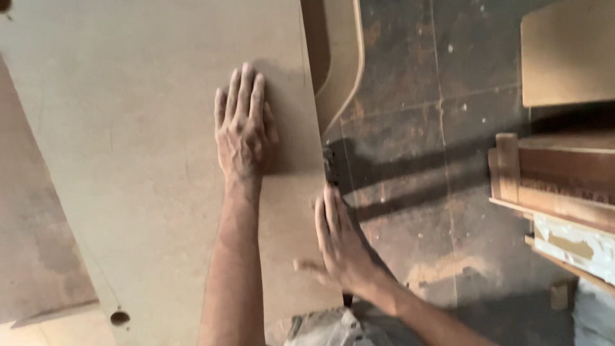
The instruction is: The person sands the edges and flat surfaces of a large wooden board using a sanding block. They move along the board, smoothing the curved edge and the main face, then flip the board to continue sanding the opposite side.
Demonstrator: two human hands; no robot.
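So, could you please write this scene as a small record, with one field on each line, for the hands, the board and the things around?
left hand: left hand lies flat, palm down, fingers together, on the board
right hand: right hand open, fingers straight, against the board's right edge
board: large plain brown board, smooth, tilted across the view
hole: round hole near the board's lower edge
curved panel: curved panel behind the board's upper right
floor: dark stained floor
stack: stacked wooden pieces at right
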